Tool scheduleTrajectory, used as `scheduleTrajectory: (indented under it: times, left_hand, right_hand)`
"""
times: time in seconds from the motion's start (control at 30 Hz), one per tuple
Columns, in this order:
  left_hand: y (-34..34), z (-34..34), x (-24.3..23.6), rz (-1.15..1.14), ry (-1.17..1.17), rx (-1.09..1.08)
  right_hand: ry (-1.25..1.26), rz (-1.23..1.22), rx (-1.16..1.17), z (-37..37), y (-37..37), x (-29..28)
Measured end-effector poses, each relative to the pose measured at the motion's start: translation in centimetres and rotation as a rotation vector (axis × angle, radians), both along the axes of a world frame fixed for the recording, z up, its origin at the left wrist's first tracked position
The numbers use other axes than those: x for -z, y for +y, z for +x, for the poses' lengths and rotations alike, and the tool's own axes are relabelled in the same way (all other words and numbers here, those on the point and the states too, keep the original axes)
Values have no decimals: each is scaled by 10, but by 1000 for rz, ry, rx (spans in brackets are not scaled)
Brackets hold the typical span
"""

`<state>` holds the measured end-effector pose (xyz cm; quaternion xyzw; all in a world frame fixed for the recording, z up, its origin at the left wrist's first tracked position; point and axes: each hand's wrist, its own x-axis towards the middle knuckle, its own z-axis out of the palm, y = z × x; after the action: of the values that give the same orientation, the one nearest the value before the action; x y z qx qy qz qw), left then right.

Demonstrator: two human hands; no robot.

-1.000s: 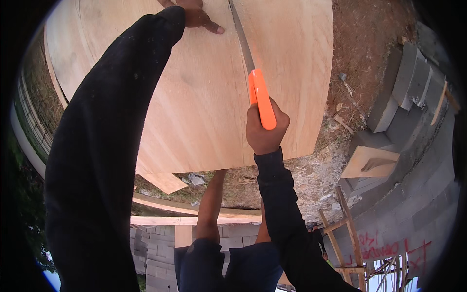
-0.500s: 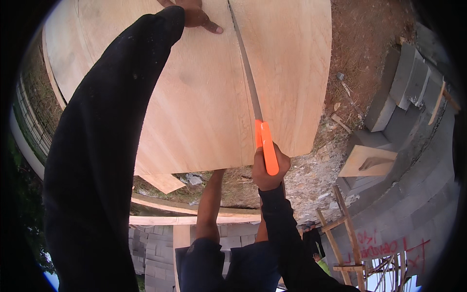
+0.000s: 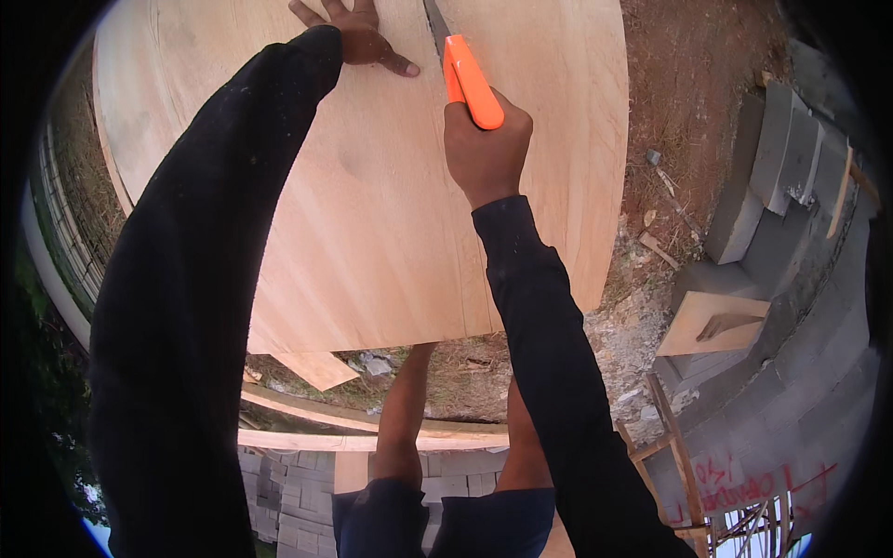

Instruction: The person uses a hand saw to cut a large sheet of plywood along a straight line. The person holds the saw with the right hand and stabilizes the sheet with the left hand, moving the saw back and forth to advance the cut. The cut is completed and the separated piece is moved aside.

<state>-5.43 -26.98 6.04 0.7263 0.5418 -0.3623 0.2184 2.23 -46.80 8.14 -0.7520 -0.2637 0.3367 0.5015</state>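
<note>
Orange-handled saw (image 3: 473, 82), one, steel blade: placed on the pale plywood sheet (image 3: 363, 223), toward its far part, blade pointing away from the wearer and running out of view at the upper edge. Depth of blade in the wood: cannot be told from where I stand.

Hazards, in my judgement. Item: the left thumb, near the blade and aimed toward it; a jump or sideways slip of the saw could nick it. Item: binding, should the two sides of the sheet sag and pinch the steel; supports are hidden. Item: a wandering line, if the right wrist twists. Item: the wearer's left leg (image 3: 405, 400), passing under the near edge; how close it comes to the blade below, I cannot tell.

Poses. Right hand (image 3: 488, 144): fingers closed round the handle, thumb along its left side, forearm reaching up from the lower right, nearly in line with the blade. Left hand (image 3: 363, 42): empty, fingers spread wide, laid palm down on the sheet left of the saw; arm long, sleeved in black, slightly bent.

Adjacent stock: grey blocks (image 3: 781, 153), right of the sheet.
</note>
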Motion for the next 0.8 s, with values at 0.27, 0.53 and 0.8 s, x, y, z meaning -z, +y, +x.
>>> scheduleTrajectory:
  times: [0.27, 0.53, 0.8]
  left_hand:
    - [1, -2, 0, 40, -31, 16]
    - [-1, -14, 23, 139, -160, 63]
    - [-7, -14, 1, 146, -124, 18]
  right_hand:
    - [-13, 155, 4, -16, -13, 13]
    - [-73, 337, -187, 15, -58, 20]
    - [-100, 221, -33, 31, -167, 49]
